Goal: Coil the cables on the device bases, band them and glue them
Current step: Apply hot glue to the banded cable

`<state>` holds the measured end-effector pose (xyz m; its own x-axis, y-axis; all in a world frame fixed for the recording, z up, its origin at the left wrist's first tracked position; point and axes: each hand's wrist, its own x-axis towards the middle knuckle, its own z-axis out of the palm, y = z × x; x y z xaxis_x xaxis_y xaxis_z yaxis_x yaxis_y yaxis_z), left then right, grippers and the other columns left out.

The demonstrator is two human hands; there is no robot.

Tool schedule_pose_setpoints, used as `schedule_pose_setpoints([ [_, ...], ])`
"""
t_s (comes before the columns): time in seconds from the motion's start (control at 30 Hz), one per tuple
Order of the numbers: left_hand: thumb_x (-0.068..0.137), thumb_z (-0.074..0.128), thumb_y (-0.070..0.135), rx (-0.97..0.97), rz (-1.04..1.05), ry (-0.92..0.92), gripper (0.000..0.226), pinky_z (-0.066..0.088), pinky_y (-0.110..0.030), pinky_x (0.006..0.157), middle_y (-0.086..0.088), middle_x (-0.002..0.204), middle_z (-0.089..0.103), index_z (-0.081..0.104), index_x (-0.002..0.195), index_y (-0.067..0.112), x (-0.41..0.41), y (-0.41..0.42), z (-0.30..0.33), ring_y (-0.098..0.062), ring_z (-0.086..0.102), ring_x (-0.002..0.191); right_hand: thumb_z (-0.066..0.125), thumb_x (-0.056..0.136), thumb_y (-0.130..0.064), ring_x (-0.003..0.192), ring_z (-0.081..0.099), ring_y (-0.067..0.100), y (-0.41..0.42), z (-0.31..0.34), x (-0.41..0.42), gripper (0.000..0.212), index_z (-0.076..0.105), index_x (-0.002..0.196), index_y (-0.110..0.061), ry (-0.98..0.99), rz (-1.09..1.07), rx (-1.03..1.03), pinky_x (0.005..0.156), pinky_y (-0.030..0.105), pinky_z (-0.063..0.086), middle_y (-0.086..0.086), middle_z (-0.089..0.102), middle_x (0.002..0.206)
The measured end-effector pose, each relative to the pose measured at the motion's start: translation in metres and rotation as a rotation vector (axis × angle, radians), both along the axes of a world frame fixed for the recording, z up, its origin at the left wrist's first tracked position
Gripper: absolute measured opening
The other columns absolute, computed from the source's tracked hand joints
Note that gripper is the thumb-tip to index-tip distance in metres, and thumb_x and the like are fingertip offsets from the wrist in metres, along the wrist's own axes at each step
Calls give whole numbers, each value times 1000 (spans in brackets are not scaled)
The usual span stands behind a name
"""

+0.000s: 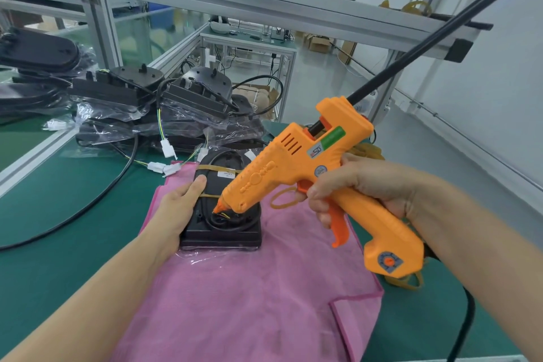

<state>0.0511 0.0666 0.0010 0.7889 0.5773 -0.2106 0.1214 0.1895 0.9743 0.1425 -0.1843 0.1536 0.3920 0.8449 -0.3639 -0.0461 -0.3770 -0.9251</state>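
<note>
Bright, even overhead light, soft shadows — sharp centre, wide-angle bending at the edges.

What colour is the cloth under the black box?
Pink. The cloth shows best in the head view.
</note>
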Motion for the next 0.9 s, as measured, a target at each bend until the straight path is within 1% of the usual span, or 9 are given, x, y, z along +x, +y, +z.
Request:
schedule_pose_setpoints([
  [0.13,97,54,41,-11,10,-1,29,50,-45,94,1,86,77,75,89,23,-1,0,-1,-24,69,92,70,76,-10,59,58,25,0,1,-3,15,62,87,-3,-39,29,-18,63,33,52,12,55,65],
  [0.2,96,54,41,-16,7,-1,28,48,-47,98,1,89,77,75,88,24,-1,0,0,-27,68,99,71,74,-12,60,58,25,0,2,-4,26,61,91,6,-45,28,-32,63,33,52,12,55,66],
  [0.3,97,54,40,1,23,-10,28,51,-42,92,2,85,77,76,85,25,-1,-1,0,-24,69,94,73,71,-14,60,59,24,-1,2,-1,45,57,101,15,-60,30,-43,64,35,52,12,56,67],
  [0.43,99,51,37,-5,-4,-22,29,54,-31,71,-3,87,77,72,101,18,-1,-3,2,-21,73,83,65,83,-11,60,60,22,-11,-2,3,23,63,99,6,-112,33,-66,59,33,52,15,58,70],
  [0.47,99,50,36,-6,-7,-27,29,54,-31,70,-4,89,77,72,104,17,-1,-3,2,-21,73,83,59,89,-12,60,60,21,-14,-4,4,15,68,94,0,-177,35,-96,58,32,52,14,61,73],
  [0.53,99,51,36,-19,-2,-23,30,55,-35,80,-6,93,76,71,106,16,-2,-4,3,-23,73,89,53,94,-11,64,62,19,-17,-7,7,20,72,89,-12,-252,21,-134,61,30,52,11,66,79],
  [0.6,99,51,37,-34,0,-26,30,55,-39,87,-7,96,76,70,109,16,-3,-4,4,-26,72,93,54,93,-10,72,65,20,-18,-7,11,18,72,92,-13,-217,-30,-131,67,31,54,10,69,85],
  [0.77,99,51,36,-54,-2,-31,31,56,-32,72,-8,93,76,70,110,14,-3,-4,4,-24,73,85,55,92,-12,74,65,26,-23,-9,13,17,71,94,-9,-159,-44,-125,67,36,54,14,69,87],
  [0.9,99,51,36,-46,-5,-37,29,55,-30,71,-8,94,76,70,109,16,-3,-5,5,-23,73,87,55,91,-15,75,65,25,-22,-6,15,18,72,92,-11,-164,-50,-130,68,35,54,13,69,88],
])
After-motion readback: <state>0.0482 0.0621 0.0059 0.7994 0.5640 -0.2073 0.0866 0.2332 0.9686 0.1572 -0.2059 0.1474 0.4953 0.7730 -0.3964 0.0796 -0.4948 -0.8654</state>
